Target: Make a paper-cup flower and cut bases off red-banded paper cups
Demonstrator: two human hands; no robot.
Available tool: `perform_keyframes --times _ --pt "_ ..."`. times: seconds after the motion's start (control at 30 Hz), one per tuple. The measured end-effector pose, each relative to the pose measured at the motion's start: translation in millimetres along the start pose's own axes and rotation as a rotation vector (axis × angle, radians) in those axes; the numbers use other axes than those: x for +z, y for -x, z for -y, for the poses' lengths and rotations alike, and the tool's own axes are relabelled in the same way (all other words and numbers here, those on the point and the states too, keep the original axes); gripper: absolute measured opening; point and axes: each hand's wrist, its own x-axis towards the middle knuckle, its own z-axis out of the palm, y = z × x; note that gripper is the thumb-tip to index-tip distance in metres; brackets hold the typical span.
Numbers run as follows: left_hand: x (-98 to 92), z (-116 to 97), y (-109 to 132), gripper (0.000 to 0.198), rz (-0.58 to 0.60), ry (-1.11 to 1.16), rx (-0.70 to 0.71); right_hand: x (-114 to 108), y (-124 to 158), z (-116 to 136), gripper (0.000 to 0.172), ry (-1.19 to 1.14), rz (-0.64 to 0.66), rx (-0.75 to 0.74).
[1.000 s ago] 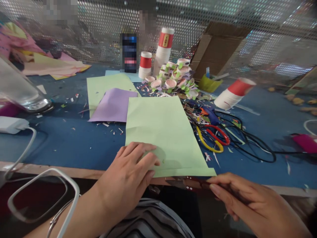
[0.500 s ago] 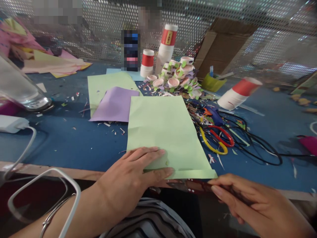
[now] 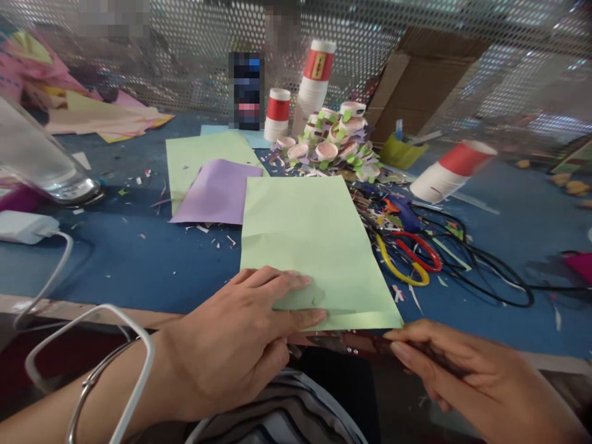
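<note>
A light green sheet of paper (image 3: 309,240) lies on the blue table top, its near edge at the table's front. My left hand (image 3: 240,336) rests on the sheet's near left corner, fingers stretched flat over it and thumb under the edge. My right hand (image 3: 462,376) is closed on the handles of dark scissors (image 3: 351,346), whose blades point left just below the sheet's near edge. A metal bangle circles my left wrist.
A purple sheet (image 3: 217,192) and another green sheet (image 3: 203,154) lie behind. Red and yellow scissors (image 3: 409,259) sit among black cables on the right. Paper cups (image 3: 312,86), a tipped cup (image 3: 451,169), a decorated cup pile (image 3: 335,145) and a clear jar (image 3: 41,166) stand around.
My left hand slid a little right along the sheet's near edge and pressed down on it. The right hand with the scissors barely moved.
</note>
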Motion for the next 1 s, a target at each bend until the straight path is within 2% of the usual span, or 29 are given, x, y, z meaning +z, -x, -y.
perform_keyframes --times 0.37,0.53,0.77,1.0 --pt "-2.9 4 6 0.06 0.018 -0.092 0.058 1 1 2 0.032 -0.003 0.03 0.055" --pt "3.3 12 16 0.063 -0.049 -0.227 0.103 2 2 4 0.035 -0.016 0.008 0.054" --pt "16.1 19 24 0.054 -0.146 -0.407 0.112 3 2 0 0.038 0.04 0.033 0.054" --pt "16.8 18 27 0.073 -0.145 -0.419 0.114 3 2 1 0.035 0.057 0.011 -0.011"
